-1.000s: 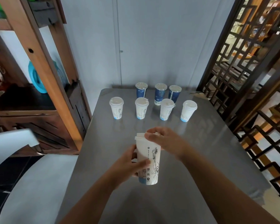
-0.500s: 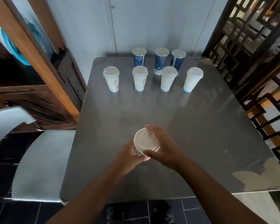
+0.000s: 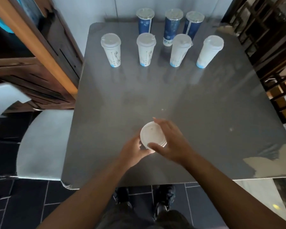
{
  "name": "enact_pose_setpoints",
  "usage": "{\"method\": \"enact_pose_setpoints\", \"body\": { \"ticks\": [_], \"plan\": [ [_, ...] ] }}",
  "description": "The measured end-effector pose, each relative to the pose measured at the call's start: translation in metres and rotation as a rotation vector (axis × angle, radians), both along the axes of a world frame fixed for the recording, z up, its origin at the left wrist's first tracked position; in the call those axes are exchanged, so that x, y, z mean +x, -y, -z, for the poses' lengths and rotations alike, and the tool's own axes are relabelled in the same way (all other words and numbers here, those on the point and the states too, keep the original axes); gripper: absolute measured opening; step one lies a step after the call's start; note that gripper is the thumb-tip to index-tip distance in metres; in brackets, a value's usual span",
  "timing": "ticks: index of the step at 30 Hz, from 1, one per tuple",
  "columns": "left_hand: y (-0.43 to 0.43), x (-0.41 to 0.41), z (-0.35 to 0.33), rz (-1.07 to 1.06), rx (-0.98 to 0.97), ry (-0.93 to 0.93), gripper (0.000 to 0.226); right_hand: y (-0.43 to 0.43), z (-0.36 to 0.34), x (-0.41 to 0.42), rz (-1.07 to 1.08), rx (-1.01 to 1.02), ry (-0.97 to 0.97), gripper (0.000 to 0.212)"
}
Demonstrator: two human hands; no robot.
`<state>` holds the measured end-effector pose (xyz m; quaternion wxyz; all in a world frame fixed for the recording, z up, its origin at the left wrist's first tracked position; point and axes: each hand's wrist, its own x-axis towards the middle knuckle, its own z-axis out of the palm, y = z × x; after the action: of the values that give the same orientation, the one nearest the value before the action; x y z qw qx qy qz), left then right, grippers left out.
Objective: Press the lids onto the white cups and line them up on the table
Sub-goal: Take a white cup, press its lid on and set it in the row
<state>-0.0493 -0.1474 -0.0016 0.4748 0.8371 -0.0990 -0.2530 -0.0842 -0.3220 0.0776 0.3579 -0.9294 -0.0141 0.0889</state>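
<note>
Pressing a lid onto a white cup near the desk's front edge: left hand fingers clamped around the cup, right hand fingers spread apart over the rim. Even pressure all round should seat it before it joins the 4 lidded cups in the far row.

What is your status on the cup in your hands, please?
Left hand grips cup. Right hand presses lid on top, seating unconfirmed. Four lidded white cups in row beyond, nothing between.
</note>
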Motion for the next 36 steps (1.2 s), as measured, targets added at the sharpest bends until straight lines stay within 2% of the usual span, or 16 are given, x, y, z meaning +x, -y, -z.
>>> {"method": "enact_pose_setpoints", "body": {
  "ticks": [3,7,13,16,19,22,27,30,33,36],
  "plan": [
    [0.0,0.0,-0.002,-0.006,-0.001,-0.011,0.069,-0.008,-0.008,0.017,0.085,-0.062,0.026,0.068],
    [0.0,0.001,-0.001,0.011,0.009,-0.014,0.067,-0.033,-0.008,0.046,-0.047,-0.374,0.133,0.063],
    [0.001,0.0,0.004,-0.019,0.016,-0.011,0.061,-0.047,0.005,0.056,-0.145,-0.626,0.027,0.056],
    [0.001,-0.001,0.008,-0.021,-0.029,0.005,0.056,-0.048,0.006,0.059,-0.165,-0.64,0.008,0.049],
    [0.002,0.0,0.011,-0.037,-0.05,0.002,0.06,-0.047,0.008,0.062,-0.248,-0.65,0.015,0.061],
    [0.001,0.001,0.016,-0.031,-0.068,-0.017,0.067,-0.047,0.007,0.062,-0.311,-0.694,0.039,0.051],
    [0.0,0.002,0.012,-0.005,-0.023,-0.003,0.057,-0.047,0.009,0.061,-0.201,-0.714,0.053,0.045],
    [0.001,0.001,0.003,-0.014,-0.027,0.01,0.059,-0.048,0.007,0.058,-0.144,-0.668,0.03,0.041],
    [0.003,0.002,-0.001,-0.007,-0.014,0.005,0.058,-0.048,0.005,0.064,-0.18,-0.601,0.004,0.037],
    [0.001,0.001,-0.011,0.033,-0.036,-0.026,0.062,-0.045,-0.002,0.065,-0.13,-0.522,-0.046,0.043]
  ]
}}
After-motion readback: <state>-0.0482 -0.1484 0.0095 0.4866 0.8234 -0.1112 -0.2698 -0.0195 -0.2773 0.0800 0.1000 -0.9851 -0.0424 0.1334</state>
